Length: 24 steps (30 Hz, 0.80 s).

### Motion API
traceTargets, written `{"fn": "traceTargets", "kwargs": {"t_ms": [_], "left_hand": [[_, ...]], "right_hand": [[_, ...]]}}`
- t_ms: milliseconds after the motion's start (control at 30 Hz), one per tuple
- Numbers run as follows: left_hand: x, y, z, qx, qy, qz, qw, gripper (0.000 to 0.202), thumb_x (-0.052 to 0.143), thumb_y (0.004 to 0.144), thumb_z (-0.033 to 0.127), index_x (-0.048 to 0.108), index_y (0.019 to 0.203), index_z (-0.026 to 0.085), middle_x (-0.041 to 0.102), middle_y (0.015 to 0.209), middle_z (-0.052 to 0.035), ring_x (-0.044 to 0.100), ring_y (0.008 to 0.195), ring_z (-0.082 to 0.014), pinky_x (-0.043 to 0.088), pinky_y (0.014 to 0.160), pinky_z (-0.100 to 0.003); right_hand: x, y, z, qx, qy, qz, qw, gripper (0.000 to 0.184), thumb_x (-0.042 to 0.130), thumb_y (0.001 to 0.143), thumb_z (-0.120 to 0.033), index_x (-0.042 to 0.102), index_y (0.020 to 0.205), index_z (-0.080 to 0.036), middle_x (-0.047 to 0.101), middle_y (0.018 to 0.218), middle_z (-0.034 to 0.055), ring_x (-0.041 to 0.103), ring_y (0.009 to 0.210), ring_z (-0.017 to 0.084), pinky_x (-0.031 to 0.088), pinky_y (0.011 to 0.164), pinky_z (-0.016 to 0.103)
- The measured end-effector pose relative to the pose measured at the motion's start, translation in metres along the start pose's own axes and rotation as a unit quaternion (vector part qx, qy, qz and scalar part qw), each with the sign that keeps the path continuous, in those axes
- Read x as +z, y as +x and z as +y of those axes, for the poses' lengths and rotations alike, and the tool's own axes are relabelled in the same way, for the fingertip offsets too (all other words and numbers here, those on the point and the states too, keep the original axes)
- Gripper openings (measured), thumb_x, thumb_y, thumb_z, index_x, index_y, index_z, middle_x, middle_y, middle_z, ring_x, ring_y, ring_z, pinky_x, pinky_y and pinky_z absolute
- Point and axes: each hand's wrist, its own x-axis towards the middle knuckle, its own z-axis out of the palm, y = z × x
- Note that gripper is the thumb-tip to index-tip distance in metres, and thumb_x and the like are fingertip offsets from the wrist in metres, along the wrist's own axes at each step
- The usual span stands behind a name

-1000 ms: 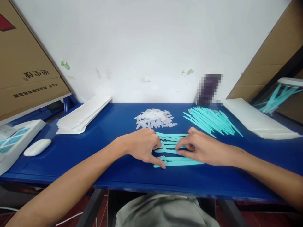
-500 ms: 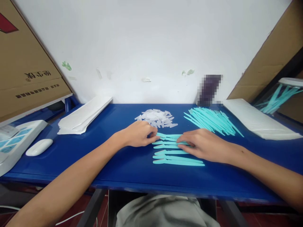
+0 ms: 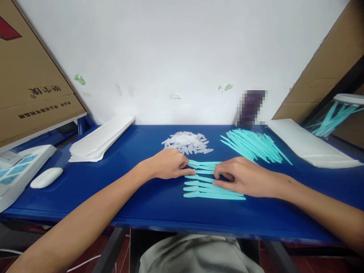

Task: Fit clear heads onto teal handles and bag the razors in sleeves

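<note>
Several teal eyebrow razors lie side by side on the blue table, blade ends to the left. My left hand is at the blade ends of the farther razors, fingers curled and thumb stretched along them, closed about them. Over the handles, my right hand has its index finger and thumb bent about a razor in the middle of the row. The hand covers part of those handles. Just beyond the row is a heap of small translucent white blade caps.
A pile of teal razors lies at the back right, beside a white padded packet. White sleeves and a white mouse-shaped object are on the left. A clear tub of razors stands far right.
My right hand has shifted slightly toward me, and a middle razor's position has changed. My left thumb has slid a little right and nearer along the blade ends.
</note>
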Motion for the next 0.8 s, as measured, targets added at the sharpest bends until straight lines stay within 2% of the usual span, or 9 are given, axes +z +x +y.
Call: {"fn": "traceTargets", "kwargs": {"t_ms": [100,267,367,500,633,733,800], "left_hand": [[0.000,-0.001,-0.001,-0.001,0.008,0.005,1.000,0.057,0.045,0.100,0.055,0.041,0.056,0.018,0.047,0.051,0.0003,0.035,0.045,-0.0116,0.022,0.052,-0.029],[-0.003,-0.002,-0.003,-0.025,0.038,0.003,0.999,0.054,0.049,0.098,0.051,0.042,0.056,0.018,0.050,0.052,-0.0007,0.035,0.046,-0.0120,0.021,0.051,-0.028],[-0.004,-0.002,-0.003,-0.041,0.049,-0.002,0.998,0.055,0.050,0.097,0.054,0.043,0.057,0.017,0.051,0.053,-0.0007,0.035,0.047,-0.0119,0.020,0.052,-0.028],[-0.002,0.000,-0.002,-0.048,0.055,-0.007,0.997,0.058,0.047,0.097,0.059,0.043,0.057,0.017,0.052,0.054,-0.0016,0.037,0.046,-0.0121,0.020,0.052,-0.028],[0.004,0.002,-0.001,-0.054,0.070,0.005,0.996,0.059,0.044,0.097,0.062,0.046,0.059,0.018,0.054,0.055,-0.0027,0.040,0.047,-0.0134,0.019,0.051,-0.028],[0.004,0.002,-0.001,-0.059,0.080,0.025,0.995,0.055,0.040,0.100,0.057,0.051,0.064,0.017,0.057,0.058,-0.0031,0.044,0.050,-0.0145,0.021,0.052,-0.028],[0.001,0.001,-0.001,-0.055,0.080,0.032,0.995,0.046,0.041,0.101,0.051,0.056,0.074,0.018,0.059,0.061,-0.0028,0.049,0.054,-0.0155,0.024,0.054,-0.028]], "right_hand": [[-0.001,0.000,-0.002,-0.007,0.006,-0.002,1.000,0.030,0.055,0.095,-0.043,0.060,0.077,-0.020,0.054,0.061,-0.0026,0.040,0.052,0.011,0.025,0.053,0.027],[-0.001,0.000,-0.003,-0.015,0.003,-0.010,1.000,0.030,0.055,0.095,-0.045,0.059,0.078,-0.021,0.053,0.061,-0.0031,0.041,0.052,0.011,0.026,0.053,0.027],[0.001,0.000,0.001,-0.015,-0.010,0.025,1.000,0.031,0.051,0.098,-0.041,0.061,0.078,-0.020,0.059,0.068,-0.0005,0.047,0.056,0.012,0.028,0.055,0.027],[0.005,0.001,0.007,0.008,-0.048,0.081,0.996,0.024,0.050,0.097,-0.035,0.067,0.092,-0.020,0.068,0.081,0.0032,0.056,0.061,0.014,0.032,0.057,0.028],[0.005,0.002,0.008,0.013,-0.064,0.067,0.996,0.028,0.049,0.098,-0.038,0.068,0.107,-0.020,0.069,0.076,0.0025,0.058,0.058,0.015,0.033,0.055,0.027],[0.005,0.002,0.008,0.007,-0.064,0.057,0.996,0.030,0.048,0.099,-0.037,0.070,0.106,-0.019,0.072,0.079,0.0040,0.061,0.060,0.016,0.035,0.056,0.028],[0.005,0.003,0.008,0.003,-0.056,0.062,0.997,0.031,0.047,0.099,-0.037,0.072,0.106,-0.020,0.074,0.084,0.0055,0.064,0.067,0.018,0.038,0.059,0.028]]}}
